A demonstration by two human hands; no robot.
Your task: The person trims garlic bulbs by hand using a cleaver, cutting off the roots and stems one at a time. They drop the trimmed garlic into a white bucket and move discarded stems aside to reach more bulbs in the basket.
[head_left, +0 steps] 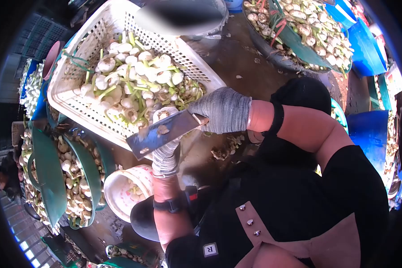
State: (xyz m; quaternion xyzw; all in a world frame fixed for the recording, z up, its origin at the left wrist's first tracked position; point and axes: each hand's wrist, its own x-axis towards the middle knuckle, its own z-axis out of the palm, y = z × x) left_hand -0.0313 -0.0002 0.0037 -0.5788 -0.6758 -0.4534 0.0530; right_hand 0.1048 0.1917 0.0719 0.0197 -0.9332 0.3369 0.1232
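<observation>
My right hand (223, 110), in a grey knitted glove, is closed around the handle of a cleaver (167, 131). The broad blade points to the lower left, with bits of debris stuck on it. Just beneath and behind the blade is my gloved left hand (166, 157), its fingers curled and partly hidden. A pale garlic bulb (163, 114) shows at its fingertips, above the blade's upper edge. Both hands are at the near rim of a white plastic crate (87, 125), which holds a heap of garlic bulbs (134, 73) with cut green stems.
A white bucket (116, 190) with some pieces inside stands left of my left forearm. Green tubs (51, 178) of garlic are at the left. Beyond the crate sits a dark basin (212, 31). A large tub (272, 53) of garlic and blue containers (366, 47) are at the right.
</observation>
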